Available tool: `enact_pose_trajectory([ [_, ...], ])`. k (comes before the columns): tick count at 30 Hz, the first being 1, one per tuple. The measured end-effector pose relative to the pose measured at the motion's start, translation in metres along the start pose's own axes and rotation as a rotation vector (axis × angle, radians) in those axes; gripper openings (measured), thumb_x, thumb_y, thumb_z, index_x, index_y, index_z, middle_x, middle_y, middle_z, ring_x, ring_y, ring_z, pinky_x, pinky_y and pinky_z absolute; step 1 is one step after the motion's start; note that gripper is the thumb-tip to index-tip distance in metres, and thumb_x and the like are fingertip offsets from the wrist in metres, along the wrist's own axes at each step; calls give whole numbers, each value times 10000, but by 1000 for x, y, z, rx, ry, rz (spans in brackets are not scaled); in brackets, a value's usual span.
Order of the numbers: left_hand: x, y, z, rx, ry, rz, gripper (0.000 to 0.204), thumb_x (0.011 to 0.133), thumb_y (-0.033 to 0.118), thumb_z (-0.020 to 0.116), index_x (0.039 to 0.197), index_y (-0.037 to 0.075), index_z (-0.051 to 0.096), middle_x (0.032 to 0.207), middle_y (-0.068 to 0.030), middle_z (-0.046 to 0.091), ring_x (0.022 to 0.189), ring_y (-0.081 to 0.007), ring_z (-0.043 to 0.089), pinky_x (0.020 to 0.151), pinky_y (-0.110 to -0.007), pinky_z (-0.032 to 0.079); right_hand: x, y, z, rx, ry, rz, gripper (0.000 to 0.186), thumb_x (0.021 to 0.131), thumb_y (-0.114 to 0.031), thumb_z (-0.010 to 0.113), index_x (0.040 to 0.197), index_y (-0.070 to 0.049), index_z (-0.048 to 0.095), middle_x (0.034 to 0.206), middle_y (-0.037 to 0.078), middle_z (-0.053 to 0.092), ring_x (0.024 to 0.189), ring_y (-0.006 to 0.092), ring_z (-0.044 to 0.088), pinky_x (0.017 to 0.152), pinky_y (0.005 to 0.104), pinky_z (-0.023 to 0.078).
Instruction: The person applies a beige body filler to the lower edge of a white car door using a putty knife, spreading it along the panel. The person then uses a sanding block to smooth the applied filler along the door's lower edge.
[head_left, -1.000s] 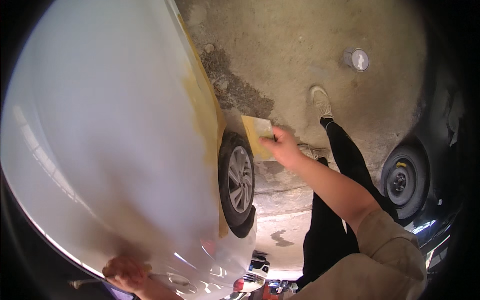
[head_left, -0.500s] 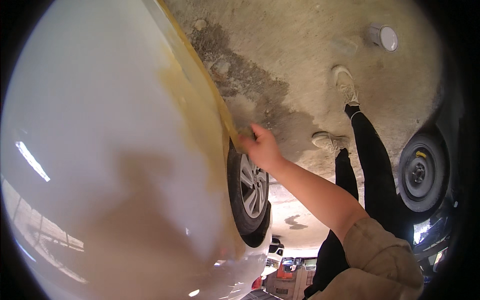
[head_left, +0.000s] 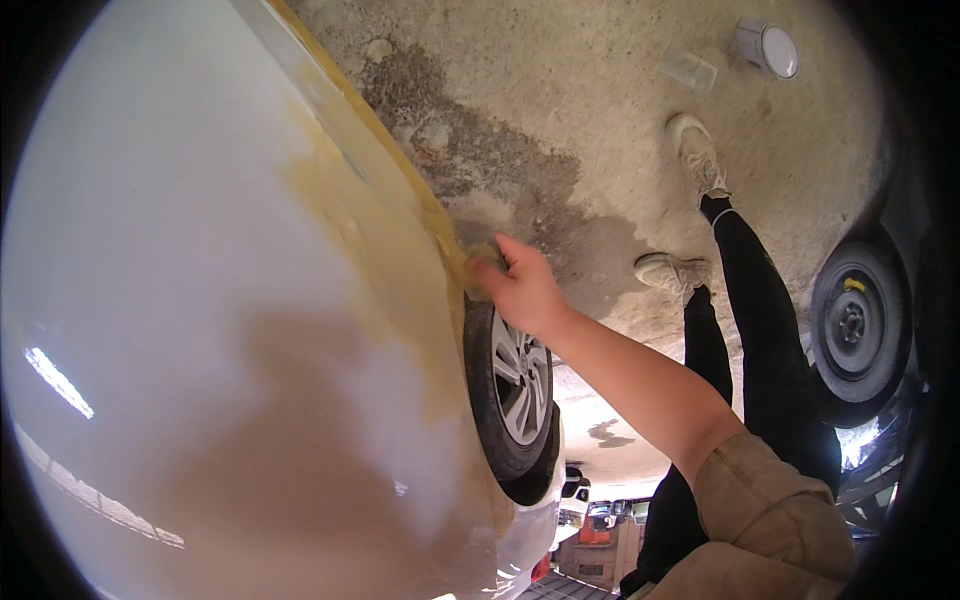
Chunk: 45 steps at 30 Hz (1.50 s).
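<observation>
My right hand reaches from the lower right to the edge of a pale car body panel, just above the wheel. Its fingers are curled closed against the panel's edge. A small yellowish thing seems to be under the fingertips, but it is blurred and partly hidden, so I cannot make out its kind. Dull yellow patches spread along the panel's edge beside the hand. My left hand is out of view.
My legs and light shoes are on the concrete floor, right of the hand. A round can stands at the far right, near a flat translucent piece. Another wheel is at the right edge.
The view has shifted a little, so the panel and wheel sit differently in it. My right hand stays closed at the panel's edge, now slightly farther from the tyre.
</observation>
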<state>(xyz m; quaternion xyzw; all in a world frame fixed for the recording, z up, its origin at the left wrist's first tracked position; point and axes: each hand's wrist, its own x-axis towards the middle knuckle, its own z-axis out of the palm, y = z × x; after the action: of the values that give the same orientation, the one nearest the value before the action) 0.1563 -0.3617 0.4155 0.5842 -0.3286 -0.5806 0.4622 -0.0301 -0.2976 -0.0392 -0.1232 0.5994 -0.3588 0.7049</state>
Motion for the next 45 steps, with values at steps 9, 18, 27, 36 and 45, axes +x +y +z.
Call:
enact_pose_trajectory([
  [9,8,-7,-3,33,15,6,420,1113,360,493,886,38,639,755,-106,636,603,-186,581,495,-325,498,54,12,-4,-49,65,-57,276,964,-127,659,1214,-18,703,939,180,742,822,200,677,777,365,536],
  [18,13,-17,-6,44,38,14,419,1114,359,492,886,38,636,749,-105,632,592,-181,573,485,-322,490,100,15,5,-180,2,-89,316,937,-154,664,1233,-59,719,1004,239,740,923,396,714,819,436,547],
  [27,18,-20,-9,68,76,9,418,1115,359,491,887,38,632,743,-103,627,581,-177,564,476,-319,481,106,13,17,-233,27,-106,308,952,-155,653,1232,-48,726,960,257,734,875,398,723,787,433,554],
  [36,21,-22,-10,77,84,15,417,1116,358,490,887,38,629,737,-102,623,570,-172,556,466,-316,472,112,16,23,-163,23,-155,319,963,-130,644,1262,-49,724,961,256,740,836,308,736,798,400,558],
  [45,22,-23,-10,89,94,13,416,1117,357,489,888,38,626,731,-100,618,559,-168,547,457,-313,464,109,24,30,-132,18,-145,349,948,-75,645,1287,-54,724,1069,217,760,927,318,742,843,381,567],
])
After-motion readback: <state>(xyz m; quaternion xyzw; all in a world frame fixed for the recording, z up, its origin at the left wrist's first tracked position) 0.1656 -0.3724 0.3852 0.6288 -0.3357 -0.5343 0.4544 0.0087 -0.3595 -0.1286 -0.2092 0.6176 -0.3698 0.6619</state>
